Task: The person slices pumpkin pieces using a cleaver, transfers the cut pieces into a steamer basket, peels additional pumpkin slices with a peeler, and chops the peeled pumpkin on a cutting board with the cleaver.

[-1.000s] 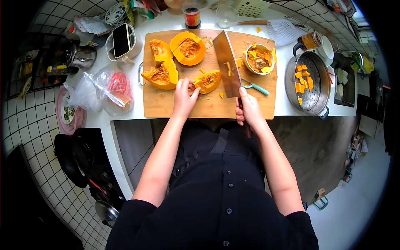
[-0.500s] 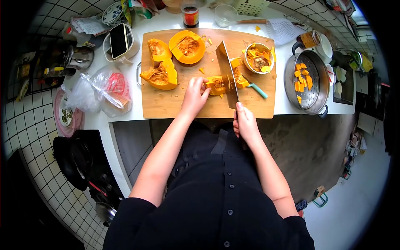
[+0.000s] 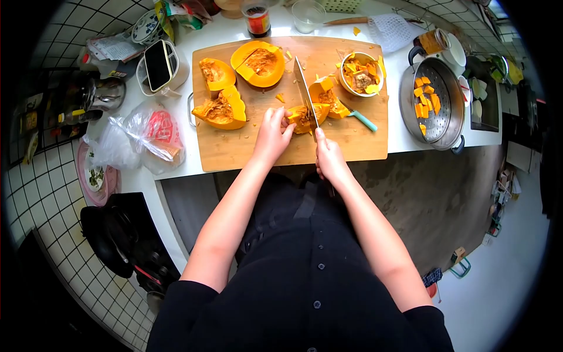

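On the wooden cutting board (image 3: 234, 146), my left hand (image 3: 274, 134) grips the left end of a small pumpkin piece (image 3: 301, 120). My right hand (image 3: 330, 156) is closed round the handle of a cleaver (image 3: 305, 91), whose blade stands on edge at that piece. Right of the blade lies another pumpkin wedge (image 3: 335, 104), with a peeler with a green handle (image 3: 365, 121) beside it. A pumpkin half (image 3: 258, 63) and two wedges (image 3: 221, 109) rest at the board's left. A bowl (image 3: 361, 74) of pumpkin scraps stands at the back right.
A steamer pot (image 3: 444, 120) with orange cubes stands right of the board. To the left are plastic bags (image 3: 146, 134) and a container (image 3: 180, 69) with a phone (image 3: 158, 66) on top. Behind the board stand a jar (image 3: 257, 22) and a clear bowl (image 3: 308, 16).
The pumpkin wedge by my left hand has been cut in two, and its right part lies apart beside the peeler. The cleaver has moved left onto the piece in my left hand.
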The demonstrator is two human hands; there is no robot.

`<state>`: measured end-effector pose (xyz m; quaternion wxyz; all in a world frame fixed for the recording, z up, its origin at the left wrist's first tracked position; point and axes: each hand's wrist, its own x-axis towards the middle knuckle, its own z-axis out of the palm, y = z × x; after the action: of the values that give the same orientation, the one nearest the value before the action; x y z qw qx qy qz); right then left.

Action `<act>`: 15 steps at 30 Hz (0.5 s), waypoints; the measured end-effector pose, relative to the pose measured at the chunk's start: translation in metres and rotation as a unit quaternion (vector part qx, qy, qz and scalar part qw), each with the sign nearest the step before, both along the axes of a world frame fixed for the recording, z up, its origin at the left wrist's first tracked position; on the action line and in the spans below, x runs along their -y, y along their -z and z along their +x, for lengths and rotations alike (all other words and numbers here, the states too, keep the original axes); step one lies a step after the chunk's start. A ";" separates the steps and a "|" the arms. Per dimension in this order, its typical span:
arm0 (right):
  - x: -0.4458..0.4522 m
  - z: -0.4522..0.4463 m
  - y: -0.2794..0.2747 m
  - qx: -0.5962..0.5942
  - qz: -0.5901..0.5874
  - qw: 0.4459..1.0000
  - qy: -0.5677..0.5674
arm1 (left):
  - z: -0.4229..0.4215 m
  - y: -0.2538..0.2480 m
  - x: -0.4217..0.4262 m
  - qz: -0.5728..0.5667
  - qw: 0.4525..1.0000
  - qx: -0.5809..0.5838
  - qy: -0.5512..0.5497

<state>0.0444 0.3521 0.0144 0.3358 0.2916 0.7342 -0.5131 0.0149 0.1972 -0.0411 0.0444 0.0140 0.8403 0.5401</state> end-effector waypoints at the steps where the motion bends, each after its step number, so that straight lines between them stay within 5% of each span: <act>1: -0.001 0.005 0.010 -0.017 0.004 1.000 0.003 | 0.000 -0.001 0.000 0.003 1.000 -0.001 0.004; 8: -0.005 0.025 0.062 -0.088 0.037 0.995 0.013 | 0.004 0.009 0.002 0.035 0.999 -0.004 -0.001; 15: 0.000 0.019 0.047 -0.111 0.080 0.990 -0.026 | 0.011 0.024 0.009 0.027 0.999 -0.043 -0.001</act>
<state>0.0632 0.3517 -0.0328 0.2410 0.2390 0.8131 -0.4730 0.0260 0.1885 -0.0649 0.0068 0.0376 0.8268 0.5611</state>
